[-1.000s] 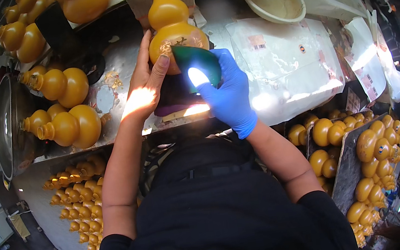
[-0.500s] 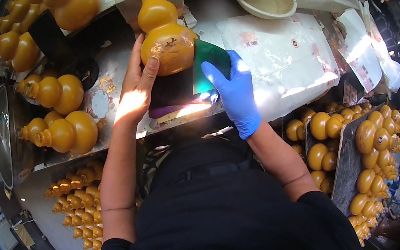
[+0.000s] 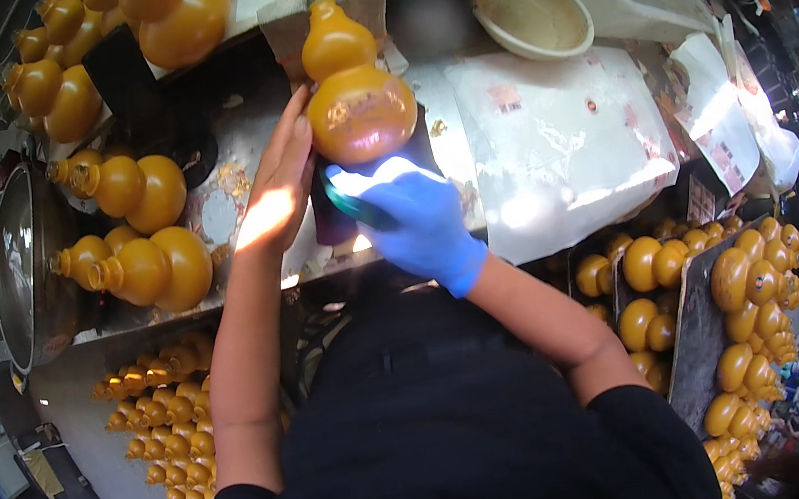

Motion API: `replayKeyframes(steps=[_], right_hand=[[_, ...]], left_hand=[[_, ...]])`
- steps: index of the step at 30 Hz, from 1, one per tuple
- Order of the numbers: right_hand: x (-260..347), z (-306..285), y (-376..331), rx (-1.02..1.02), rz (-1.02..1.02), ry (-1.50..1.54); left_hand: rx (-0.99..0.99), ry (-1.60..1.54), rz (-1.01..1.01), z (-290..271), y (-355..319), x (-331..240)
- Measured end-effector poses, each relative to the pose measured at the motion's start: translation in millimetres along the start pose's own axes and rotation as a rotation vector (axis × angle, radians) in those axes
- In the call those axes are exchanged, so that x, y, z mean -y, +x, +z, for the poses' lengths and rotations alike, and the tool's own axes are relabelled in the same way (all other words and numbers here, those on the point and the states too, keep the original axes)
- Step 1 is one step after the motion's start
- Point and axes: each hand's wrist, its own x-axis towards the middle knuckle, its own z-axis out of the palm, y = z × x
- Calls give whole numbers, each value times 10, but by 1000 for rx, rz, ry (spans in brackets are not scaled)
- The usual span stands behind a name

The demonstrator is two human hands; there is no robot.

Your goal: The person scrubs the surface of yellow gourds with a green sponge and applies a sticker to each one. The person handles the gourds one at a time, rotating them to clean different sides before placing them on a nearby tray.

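A glossy ochre gourd-shaped bottle (image 3: 362,111) lies on the bench, its narrow neck pointing away from me over a grey cloth (image 3: 373,9). Dark markings and a shiny patch show on its rounded lower bulb. Bare, with fingers stretched out, my left hand (image 3: 285,169) rests along the bottle's left side. My right hand (image 3: 421,221), in a blue glove, is closed on a thin green sheet (image 3: 353,200) just below the bottle's base. That sheet is bent, and the glove covers part of it.
More gourd bottles (image 3: 152,272) lie at the left beside a round metal pan (image 3: 19,269). Right of my hands, white sheets (image 3: 563,147) cover the bench, with a cream bowl (image 3: 536,21) behind. Racked gourd bottles stand low on both sides; a dark board (image 3: 697,321) edges the right ones.
My right hand has moved left to the bottle's base, and the green sheet has gone from spread flat to bent. My left hand's fingers have straightened along the bottle's side.
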Motion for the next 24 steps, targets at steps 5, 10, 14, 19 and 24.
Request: replayKeyframes(steps=[5,10,14,19,24], right_hand=[[-38,-601,185,-126,687,885],[-534,-709,444,68,927,780],[-503,-520,672,312,801,605],[-629,-500,754,467,850,713],[-679,-474,712,422,910,754]], left_hand=[[-93,75,40,81,-69,-111],[-98,172,53,213,37,-91],[-141,226,8,241,68,-88],[-75,132,-19,249,54,-134],[-88,49,-60,263,28,-130]])
